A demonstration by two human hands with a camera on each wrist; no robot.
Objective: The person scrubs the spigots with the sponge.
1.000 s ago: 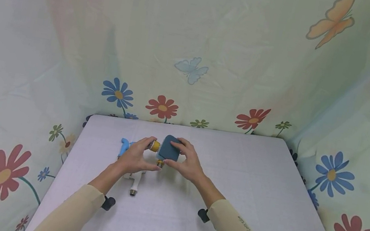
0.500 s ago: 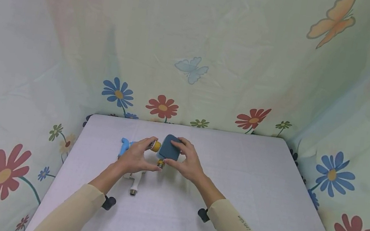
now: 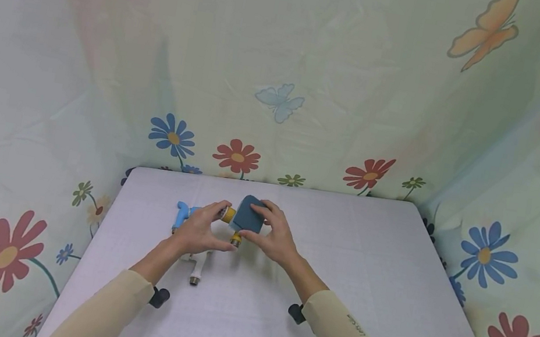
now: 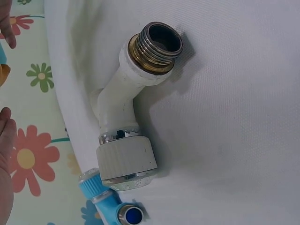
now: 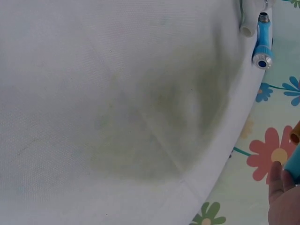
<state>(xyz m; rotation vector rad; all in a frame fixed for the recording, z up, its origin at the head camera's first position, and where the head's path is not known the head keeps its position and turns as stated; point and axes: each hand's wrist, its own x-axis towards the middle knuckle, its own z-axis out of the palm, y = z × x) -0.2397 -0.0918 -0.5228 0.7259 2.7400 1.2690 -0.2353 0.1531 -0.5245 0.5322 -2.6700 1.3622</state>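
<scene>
In the head view my right hand (image 3: pixel 273 238) grips a dark teal block-shaped fitting (image 3: pixel 247 216) with yellow-brass threaded ends, held a little above the white table (image 3: pixel 369 278). My left hand (image 3: pixel 198 229) pinches the yellow connector (image 3: pixel 228 214) on the block's left side, thumb near the lower brass end (image 3: pixel 235 239). Under the left hand lies a white plastic tap (image 3: pixel 196 267) with a blue handle (image 3: pixel 181 214). The left wrist view shows that tap (image 4: pixel 125 122) on the cloth, its brass threaded mouth (image 4: pixel 157 42) open and its blue handle (image 4: pixel 112 206) at the bottom.
Flower-and-butterfly patterned fabric (image 3: pixel 284 76) walls the table on three sides. Small black clamps (image 3: pixel 159 296) (image 3: pixel 296 313) sit beside my forearms. The right wrist view shows bare white cloth (image 5: pixel 117 103), the table's edge, and the blue handle (image 5: pixel 262 42) at the top right.
The teal fitting has tilted slightly between my hands, with its lower brass end showing more. Both hands stay in nearly the same place.
</scene>
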